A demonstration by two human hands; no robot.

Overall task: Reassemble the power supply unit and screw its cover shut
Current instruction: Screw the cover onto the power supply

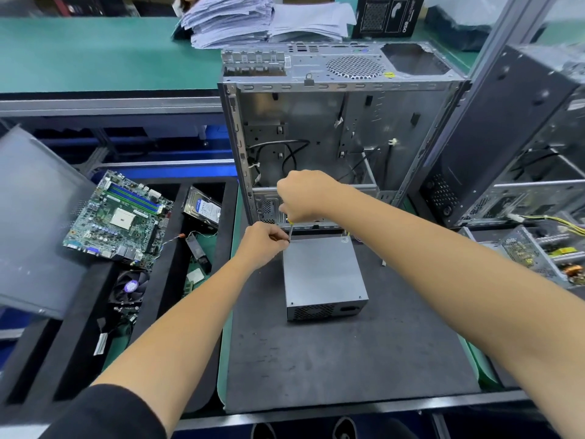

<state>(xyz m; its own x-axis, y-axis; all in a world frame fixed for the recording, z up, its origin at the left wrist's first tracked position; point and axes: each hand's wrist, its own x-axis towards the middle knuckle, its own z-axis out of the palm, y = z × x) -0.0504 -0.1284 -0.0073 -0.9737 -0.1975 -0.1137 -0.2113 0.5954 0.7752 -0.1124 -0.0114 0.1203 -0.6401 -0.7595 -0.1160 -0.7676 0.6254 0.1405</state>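
The grey power supply unit [323, 274] lies on the dark mat [348, 359] with its plain cover on top and its vent grille facing me. My right hand [304, 198] grips the handle of a screwdriver [289, 231] held upright, its tip at the unit's far left corner. My left hand [264, 245] pinches the lower end of the shaft beside that corner. The screw itself is hidden by my fingers.
An open computer case [332, 137] stands just behind the unit. A motherboard [117, 217], a hard drive [202, 207] and a fan [129, 286] lie in a black foam tray at the left. Another case and an opened power supply [544, 255] are at the right.
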